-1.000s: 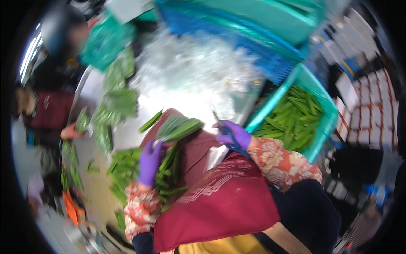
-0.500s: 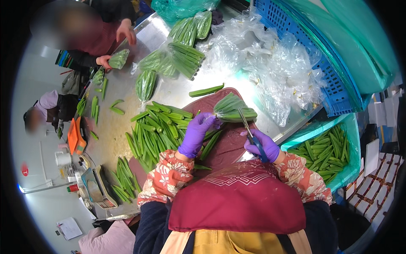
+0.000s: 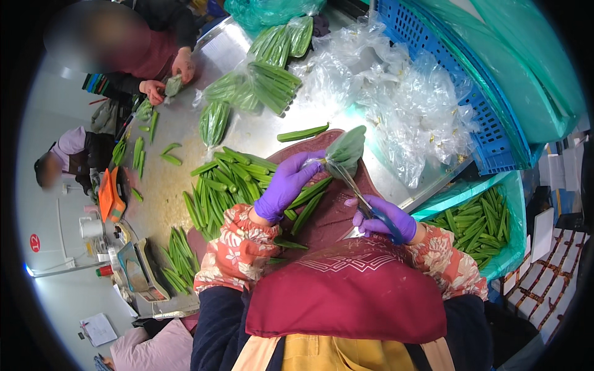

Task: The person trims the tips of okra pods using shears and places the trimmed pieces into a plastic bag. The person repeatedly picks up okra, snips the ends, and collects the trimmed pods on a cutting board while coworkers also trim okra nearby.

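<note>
Purple gloves cover both my hands. My left hand (image 3: 286,187) is closed on the gathered neck of a clear plastic bag of okra (image 3: 345,150), which tilts up and away to the right. My right hand (image 3: 391,221) grips the blue-handled scissors (image 3: 354,187). Their blades point up and left and reach the bag close to the gathered neck. Whether they cut into the plastic I cannot tell. Below the bag, a dark red cloth (image 3: 331,213) covers part of the table. Loose okra (image 3: 226,191) lies heaped beside my left hand.
Filled okra bags (image 3: 272,86) lie farther off on the metal table. Crumpled clear bags (image 3: 402,105) pile up against a blue crate (image 3: 495,133). A green-lined bin (image 3: 516,247) of okra stands at right. Across the table, a co-worker's hands (image 3: 167,80) hold a bag; a scale (image 3: 137,272) sits left.
The bag has turned from lying level to tilting upward. The scissors have moved from the bag's side to near its neck. Across the table, the co-worker's two hands have come together on a bag.
</note>
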{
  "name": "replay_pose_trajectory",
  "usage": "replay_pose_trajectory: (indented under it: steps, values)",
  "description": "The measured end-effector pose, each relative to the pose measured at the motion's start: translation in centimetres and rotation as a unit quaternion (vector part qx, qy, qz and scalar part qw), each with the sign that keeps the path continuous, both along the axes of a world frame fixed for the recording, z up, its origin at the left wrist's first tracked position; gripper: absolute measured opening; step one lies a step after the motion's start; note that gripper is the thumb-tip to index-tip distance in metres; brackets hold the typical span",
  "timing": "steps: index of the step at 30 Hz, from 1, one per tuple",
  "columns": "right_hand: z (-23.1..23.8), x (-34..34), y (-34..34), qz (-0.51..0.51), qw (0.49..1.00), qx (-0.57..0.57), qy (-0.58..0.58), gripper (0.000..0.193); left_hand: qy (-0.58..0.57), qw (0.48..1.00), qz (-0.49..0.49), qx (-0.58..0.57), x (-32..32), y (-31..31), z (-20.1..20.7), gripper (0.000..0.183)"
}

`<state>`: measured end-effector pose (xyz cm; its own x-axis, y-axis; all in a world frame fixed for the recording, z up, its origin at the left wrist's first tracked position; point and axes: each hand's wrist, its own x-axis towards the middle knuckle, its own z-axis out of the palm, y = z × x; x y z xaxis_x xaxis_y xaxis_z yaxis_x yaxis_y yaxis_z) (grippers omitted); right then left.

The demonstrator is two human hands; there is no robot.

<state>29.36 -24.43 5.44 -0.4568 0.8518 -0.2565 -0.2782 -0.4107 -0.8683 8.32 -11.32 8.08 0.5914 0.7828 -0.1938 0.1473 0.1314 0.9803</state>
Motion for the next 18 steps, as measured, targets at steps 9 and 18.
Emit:
replay_pose_trajectory:
  steps: [9,18]
  values:
    - [-0.2,-0.5,0.1,-0.02,0.998,-0.048,0.022,0.037,-0.019,1.0,-0.011,-0.004,0.9,0.0,0.5,0.035]
    - [-0.4,-1.0,0.6,-0.055,0.997,-0.052,0.023,0.038,-0.007,0.999,-0.017,-0.037,1.5,-0.4,0.9,0.035]
